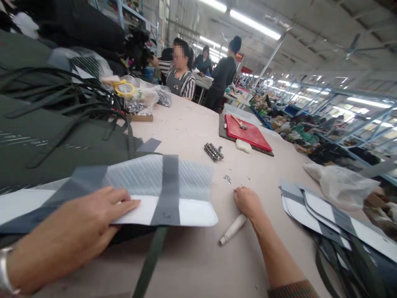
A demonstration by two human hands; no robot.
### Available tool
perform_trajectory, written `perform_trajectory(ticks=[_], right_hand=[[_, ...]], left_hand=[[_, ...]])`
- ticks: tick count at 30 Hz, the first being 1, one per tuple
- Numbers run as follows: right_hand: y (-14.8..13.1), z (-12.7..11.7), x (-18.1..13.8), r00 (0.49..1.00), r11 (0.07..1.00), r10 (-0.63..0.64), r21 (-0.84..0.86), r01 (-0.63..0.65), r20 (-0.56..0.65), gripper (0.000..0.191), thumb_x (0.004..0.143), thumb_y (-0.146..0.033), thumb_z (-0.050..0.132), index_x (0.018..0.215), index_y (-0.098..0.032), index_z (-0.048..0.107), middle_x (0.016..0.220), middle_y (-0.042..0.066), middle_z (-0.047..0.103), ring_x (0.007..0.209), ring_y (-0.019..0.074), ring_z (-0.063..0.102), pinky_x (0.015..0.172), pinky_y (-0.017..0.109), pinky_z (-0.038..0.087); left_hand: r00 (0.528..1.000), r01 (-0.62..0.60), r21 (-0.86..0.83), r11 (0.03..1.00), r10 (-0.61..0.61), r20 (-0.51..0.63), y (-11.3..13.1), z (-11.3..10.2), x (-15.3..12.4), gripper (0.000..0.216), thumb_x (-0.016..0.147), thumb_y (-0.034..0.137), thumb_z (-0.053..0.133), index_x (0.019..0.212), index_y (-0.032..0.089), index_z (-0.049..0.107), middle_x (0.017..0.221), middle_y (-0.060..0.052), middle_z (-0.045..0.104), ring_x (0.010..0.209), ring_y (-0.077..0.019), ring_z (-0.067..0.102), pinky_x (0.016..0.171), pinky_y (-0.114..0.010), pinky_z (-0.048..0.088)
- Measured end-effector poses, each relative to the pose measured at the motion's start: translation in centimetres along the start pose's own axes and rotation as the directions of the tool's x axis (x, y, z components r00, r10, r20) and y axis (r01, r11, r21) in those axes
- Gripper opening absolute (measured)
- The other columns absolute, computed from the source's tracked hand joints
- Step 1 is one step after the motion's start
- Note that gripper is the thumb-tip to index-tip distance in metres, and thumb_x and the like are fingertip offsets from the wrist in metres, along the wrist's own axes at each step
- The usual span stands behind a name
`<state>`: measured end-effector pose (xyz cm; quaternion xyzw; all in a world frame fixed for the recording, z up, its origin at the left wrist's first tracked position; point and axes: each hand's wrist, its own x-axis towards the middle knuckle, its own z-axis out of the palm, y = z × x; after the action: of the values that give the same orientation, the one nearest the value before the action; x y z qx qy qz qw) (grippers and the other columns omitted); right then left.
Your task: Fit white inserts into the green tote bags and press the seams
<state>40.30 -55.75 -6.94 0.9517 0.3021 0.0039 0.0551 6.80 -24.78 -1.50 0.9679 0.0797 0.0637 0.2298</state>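
My left hand (pixel 83 219) is closed on the edge of a white panel (pixel 195 212) with grey bands, fingers on top and thumb underneath. A dark green strap (pixel 151 260) hangs from the panel's near edge, by a small mark on the grey band. My right hand (pixel 248 203) rests low over the table with its fingertips pinched together; whatever they hold is too small to name. Just beyond those fingers lie small loose metal pieces (pixel 227 179). A pale tapered handle (pixel 232 230) lies beside my right wrist, partly covered by it.
A cluster of metal fasteners (pixel 214 152) sits farther back, near a red board (pixel 248 133) bearing a hammer (pixel 238 121). More banded panels (pixel 322 215) with straps lie right. Dark green material (pixel 56 132) is heaped left. Co-workers (pixel 221 74) are at the back.
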Motion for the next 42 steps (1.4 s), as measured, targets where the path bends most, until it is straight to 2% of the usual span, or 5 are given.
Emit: perform_trajectory(ticks=[9, 14, 18, 24, 42], right_hand=[[-2.8, -2.5, -0.9, 0.996, 0.992, 0.061, 0.118, -0.054, -0.059, 0.031, 0.091, -0.028, 0.044, 0.099, -0.013, 0.070, 0.089, 0.014, 0.074, 0.079, 0.0231, 0.070, 0.070, 0.033, 0.051], [-13.2, -4.4, -4.5, 0.991, 0.658, -0.132, 0.750, 0.071, 0.021, 0.039, 0.078, -0.052, 0.060, 0.091, -0.018, 0.072, 0.074, 0.003, 0.071, 0.065, 0.0175, 0.067, 0.063, 0.027, 0.051], [-22.0, -4.4, -7.1, 0.935, 0.487, -0.335, 0.870, 0.071, 0.112, 0.035, 0.080, -0.049, 0.060, 0.087, -0.017, 0.072, 0.062, 0.000, 0.064, 0.057, 0.0147, 0.058, 0.057, 0.026, 0.047], [-26.3, -3.2, -7.0, 0.914, 0.596, -0.354, 0.801, 0.057, 0.198, 0.032, 0.079, -0.049, 0.059, 0.082, -0.020, 0.072, 0.065, 0.001, 0.065, 0.061, 0.0167, 0.058, 0.064, 0.030, 0.047], [-27.1, -3.7, -7.3, 0.928, 0.739, -0.348, 0.648, 0.186, 0.131, 0.033, 0.081, -0.048, 0.053, 0.091, -0.021, 0.069, 0.056, -0.002, 0.061, 0.052, 0.0168, 0.057, 0.057, 0.031, 0.044]], left_hand=[[0.975, 0.113, 0.124, 0.986, -0.134, 0.176, 4.9, 6.4, -4.3, 0.043, 0.083, 0.026, 0.057, 0.125, 0.021, 0.058, 0.125, -0.009, 0.059, 0.104, -0.0277, 0.054, 0.089, -0.042, 0.052], [0.995, 0.019, 0.118, 0.993, -0.030, 0.098, 4.0, 7.2, -5.7, 0.050, 0.086, 0.054, 0.059, 0.122, 0.019, 0.054, 0.119, -0.007, 0.058, 0.094, -0.0252, 0.055, 0.080, -0.040, 0.051], [0.999, -0.017, 0.149, 0.989, 0.010, 0.044, 4.2, 7.9, -6.2, 0.048, 0.085, 0.052, 0.062, 0.118, 0.018, 0.053, 0.110, -0.004, 0.058, 0.083, -0.0225, 0.056, 0.067, -0.039, 0.050], [0.999, -0.039, 0.161, 0.986, 0.042, -0.018, 4.3, 8.1, -6.7, 0.039, 0.089, 0.051, 0.057, 0.108, 0.016, 0.055, 0.101, -0.003, 0.055, 0.076, -0.0196, 0.054, 0.057, -0.037, 0.043], [0.950, -0.244, 0.157, 0.957, 0.268, -0.160, 3.4, 8.2, -8.1, 0.011, 0.093, 0.020, 0.052, 0.085, 0.015, 0.059, 0.083, -0.003, 0.052, 0.063, -0.0155, 0.048, 0.049, -0.033, 0.035]])
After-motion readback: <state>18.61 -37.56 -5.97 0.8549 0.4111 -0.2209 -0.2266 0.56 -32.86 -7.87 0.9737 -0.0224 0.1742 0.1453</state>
